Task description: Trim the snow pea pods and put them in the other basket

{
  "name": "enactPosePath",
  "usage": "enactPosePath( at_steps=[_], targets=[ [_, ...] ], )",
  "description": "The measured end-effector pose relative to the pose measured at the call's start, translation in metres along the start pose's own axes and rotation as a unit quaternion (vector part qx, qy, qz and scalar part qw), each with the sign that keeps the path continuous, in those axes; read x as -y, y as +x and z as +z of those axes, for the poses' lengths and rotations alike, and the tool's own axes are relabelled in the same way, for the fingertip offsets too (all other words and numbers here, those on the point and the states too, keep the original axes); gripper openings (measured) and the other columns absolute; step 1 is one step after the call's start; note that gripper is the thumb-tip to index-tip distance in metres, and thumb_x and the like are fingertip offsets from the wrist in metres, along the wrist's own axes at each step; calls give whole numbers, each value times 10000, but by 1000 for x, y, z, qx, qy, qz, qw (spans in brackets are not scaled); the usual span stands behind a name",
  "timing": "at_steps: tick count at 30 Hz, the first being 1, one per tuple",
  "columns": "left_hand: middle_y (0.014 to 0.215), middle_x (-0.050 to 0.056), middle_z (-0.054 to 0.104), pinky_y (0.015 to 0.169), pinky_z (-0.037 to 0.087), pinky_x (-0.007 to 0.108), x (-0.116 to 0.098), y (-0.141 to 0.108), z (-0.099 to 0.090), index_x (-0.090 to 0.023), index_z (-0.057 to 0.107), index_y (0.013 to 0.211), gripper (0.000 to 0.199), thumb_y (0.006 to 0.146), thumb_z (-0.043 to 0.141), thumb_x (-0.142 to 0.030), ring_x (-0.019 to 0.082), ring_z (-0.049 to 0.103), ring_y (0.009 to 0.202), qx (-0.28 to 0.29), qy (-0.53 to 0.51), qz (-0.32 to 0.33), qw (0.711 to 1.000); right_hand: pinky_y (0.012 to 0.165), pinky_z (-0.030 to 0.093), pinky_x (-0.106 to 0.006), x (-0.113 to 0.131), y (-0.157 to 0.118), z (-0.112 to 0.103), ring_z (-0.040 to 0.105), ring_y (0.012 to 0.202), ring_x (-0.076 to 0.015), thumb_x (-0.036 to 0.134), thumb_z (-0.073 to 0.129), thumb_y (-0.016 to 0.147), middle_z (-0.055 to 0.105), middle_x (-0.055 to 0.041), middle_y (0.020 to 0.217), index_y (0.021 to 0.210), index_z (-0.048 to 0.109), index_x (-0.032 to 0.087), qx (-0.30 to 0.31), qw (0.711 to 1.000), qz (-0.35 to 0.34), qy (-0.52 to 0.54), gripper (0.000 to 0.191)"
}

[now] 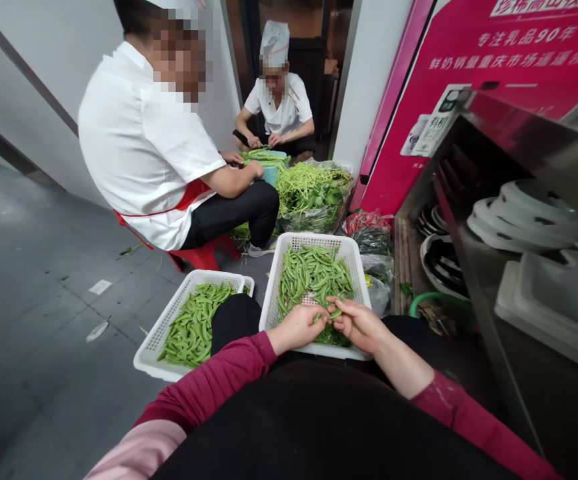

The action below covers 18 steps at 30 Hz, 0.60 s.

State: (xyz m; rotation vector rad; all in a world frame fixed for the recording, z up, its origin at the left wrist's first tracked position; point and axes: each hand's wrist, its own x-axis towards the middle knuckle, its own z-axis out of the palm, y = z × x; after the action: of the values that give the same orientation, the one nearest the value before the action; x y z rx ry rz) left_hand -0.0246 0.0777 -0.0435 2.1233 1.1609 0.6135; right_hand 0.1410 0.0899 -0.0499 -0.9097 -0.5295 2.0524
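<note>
A white perforated basket (270, 293) holding green pea pods (313, 270) stands before me. Above its near part, my left hand (303, 325) and my right hand (357, 325) meet with fingers pinched on a green pod (335, 313). The pod lies mostly at my right fingertips, and the left fingertips touch its near end. Small green bits lie in the basket beneath my hands. To the left, a second white basket (149, 347) holds more pods (196, 327), partly hidden by my knee.
Two people in white, one on a red stool (203, 257), handle greens beyond the baskets. A heap of greens (313, 190) and plastic bags (376, 263) lie ahead. A metal shelf (489, 267) with white trays and a green-rimmed basin (419, 303) stand at right.
</note>
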Motion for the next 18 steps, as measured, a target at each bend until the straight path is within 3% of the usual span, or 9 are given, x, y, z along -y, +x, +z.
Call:
enactPosePath(
  at_steps=[3,7,9,11,14,18],
  targets=[
    [818,41,625,721,409,235,-2,-1,-3,-153,601,870,211,769,419,-192,139,551,755,4,52,42,998,429,325,-178,-1,-2,3,492,503,-71,210,690,648,553,10,637,861,606,141,-21,999,-20,-34,239],
    [737,38,608,684,410,234,-10,-2,-7,-156,591,766,165,741,430,-177,144,549,712,28,122,67,990,425,304,-182,-3,-4,4,400,430,-47,258,718,613,503,43,543,885,601,143,-36,995,-42,-80,317],
    [705,33,602,658,408,228,-14,-3,-6,-160,583,705,134,712,450,-171,141,547,680,47,145,73,986,409,276,-183,-3,-5,5,375,410,-47,290,721,608,483,51,507,897,599,143,-22,992,-36,-121,346],
    [690,34,603,628,403,226,-15,-3,-3,-162,579,672,115,693,469,-189,142,546,654,55,162,64,983,399,252,-188,-2,-9,4,355,396,-44,317,709,624,469,49,489,857,606,131,29,986,2,-166,316],
    [679,38,606,601,396,235,-2,1,-3,-167,585,675,146,711,465,-244,152,550,642,24,183,-7,983,396,237,-194,2,-18,2,335,388,-36,324,686,655,455,42,498,784,616,117,113,973,55,-196,254],
    [661,48,603,592,397,246,30,8,-15,-158,596,741,244,784,372,-244,162,560,640,-28,209,-186,960,409,237,-195,6,-31,-8,318,403,-20,284,686,664,486,27,615,962,608,140,131,972,98,-170,340]
  ],
)
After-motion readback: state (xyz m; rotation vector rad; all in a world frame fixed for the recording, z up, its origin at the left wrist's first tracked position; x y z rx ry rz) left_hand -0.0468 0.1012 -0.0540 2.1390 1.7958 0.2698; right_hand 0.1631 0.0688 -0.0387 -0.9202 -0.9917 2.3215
